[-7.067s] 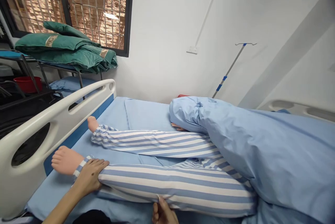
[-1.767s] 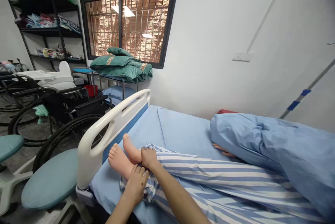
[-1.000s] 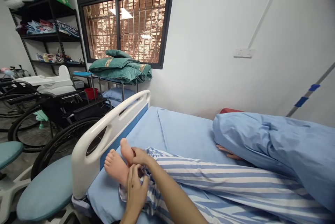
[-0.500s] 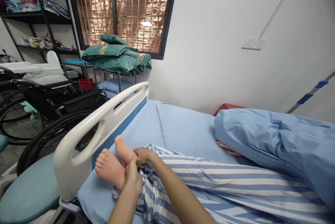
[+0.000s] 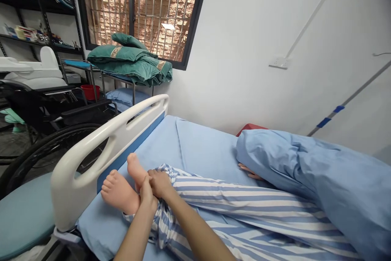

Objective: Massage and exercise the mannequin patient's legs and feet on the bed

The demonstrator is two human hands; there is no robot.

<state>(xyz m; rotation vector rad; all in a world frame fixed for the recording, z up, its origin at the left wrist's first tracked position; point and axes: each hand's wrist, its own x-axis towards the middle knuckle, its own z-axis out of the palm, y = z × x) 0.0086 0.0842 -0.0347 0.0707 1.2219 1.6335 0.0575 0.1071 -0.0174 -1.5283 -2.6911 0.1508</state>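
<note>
Two smooth, plastic-looking manikin feet rest on the bed, toes up: the near foot (image 5: 117,191) and the far foot (image 5: 136,171). The legs wear blue-and-white striped trousers (image 5: 244,198), bunched near the ankles. Between the feet, my left hand (image 5: 148,194) is closed at the far foot's ankle, its forearm passing beside the near foot. My right hand (image 5: 160,183) curls over the same ankle from the trouser side, at the cuff. The two hands meet there; some fingertips are hidden.
A white footboard (image 5: 106,130) stands beyond the toes. Blue quilt (image 5: 293,159) covers the upper body, with a manikin's fingers (image 5: 250,171) showing under its edge. Behind the footboard are a wheelchair (image 5: 55,118) and folded green bedding (image 5: 131,61) on a stand.
The view has swung slightly, so the bed and room appear further left. Both hands stay at the far ankle; the right hand's fingers now lie more visibly over the cuff.
</note>
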